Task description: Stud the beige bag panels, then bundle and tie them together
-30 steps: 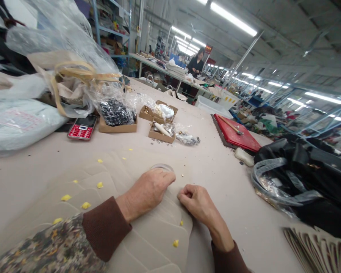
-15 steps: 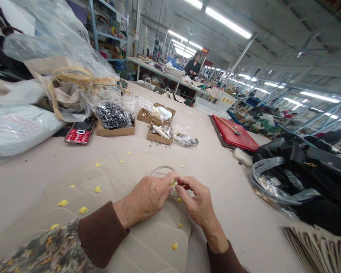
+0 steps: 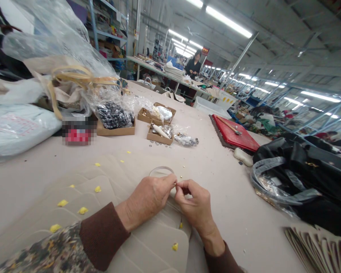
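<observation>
My left hand (image 3: 149, 199) and my right hand (image 3: 193, 204) meet fingertip to fingertip over a stack of beige cut panels (image 3: 108, 204) on the table (image 3: 230, 197). Both hands are closed in a pinch on a tiny piece between them, too small to name. A clear round dish (image 3: 160, 171) sits just beyond my left fingers. Small yellow scraps (image 3: 61, 203) lie scattered on the panels.
Cardboard trays of small hardware (image 3: 159, 134) and plastic bags (image 3: 59, 57) stand at the back left. A red board with a tool (image 3: 234, 136) lies to the right, beside a black bag (image 3: 307, 174). A person (image 3: 193, 65) works at a far table.
My hands have lifted off the panels and come together. The right hand went from a fist on the panel to a pinch against my left fingertips.
</observation>
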`<state>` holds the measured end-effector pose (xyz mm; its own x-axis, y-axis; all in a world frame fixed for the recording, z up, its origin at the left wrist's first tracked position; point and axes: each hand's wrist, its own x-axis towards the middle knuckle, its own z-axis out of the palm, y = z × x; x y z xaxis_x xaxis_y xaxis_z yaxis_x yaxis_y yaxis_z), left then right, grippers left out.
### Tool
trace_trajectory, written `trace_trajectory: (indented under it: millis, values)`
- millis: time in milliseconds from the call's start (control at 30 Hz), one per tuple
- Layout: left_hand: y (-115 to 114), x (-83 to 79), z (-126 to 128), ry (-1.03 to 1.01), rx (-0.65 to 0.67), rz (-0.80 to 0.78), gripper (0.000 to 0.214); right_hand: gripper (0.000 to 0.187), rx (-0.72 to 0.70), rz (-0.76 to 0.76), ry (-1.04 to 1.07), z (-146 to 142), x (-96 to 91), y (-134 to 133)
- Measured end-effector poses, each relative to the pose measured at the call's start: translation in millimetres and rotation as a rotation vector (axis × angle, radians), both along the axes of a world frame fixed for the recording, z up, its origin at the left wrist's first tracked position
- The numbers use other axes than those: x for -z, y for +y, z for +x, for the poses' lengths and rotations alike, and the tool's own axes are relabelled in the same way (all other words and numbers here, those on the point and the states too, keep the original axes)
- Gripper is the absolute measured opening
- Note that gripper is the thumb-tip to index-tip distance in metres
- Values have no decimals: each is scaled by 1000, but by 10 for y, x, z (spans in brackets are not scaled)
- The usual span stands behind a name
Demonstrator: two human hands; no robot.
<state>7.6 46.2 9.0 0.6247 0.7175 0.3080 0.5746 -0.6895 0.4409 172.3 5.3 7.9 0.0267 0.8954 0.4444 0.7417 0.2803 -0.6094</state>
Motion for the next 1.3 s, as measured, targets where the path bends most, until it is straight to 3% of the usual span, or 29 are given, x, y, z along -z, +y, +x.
trace_trajectory:
  millis: [67,167,300,400,567,933,1100,1300]
  values:
    - [4,8,16,-28,-17,25,14,11,57,-146,231,-42,-16,6]
    - [-6,17,31,-100,-2,78,16,22,79,-378,621,-80,-26,47]
    - [-37,0,27,-136,-13,152,18,29,161,-434,837,53,21,169]
    - [-27,-24,27,41,-45,90,16,32,225,-494,779,267,58,285]
    - [30,-9,44,334,-46,7,17,34,174,-617,636,450,103,442]
    - [32,-14,72,381,-14,-67,17,16,199,-628,317,396,163,517]
    - [29,-43,68,402,-13,-78,18,11,224,-611,288,347,177,553]
    - [33,2,55,354,-20,-20,15,30,233,-554,368,370,209,420]
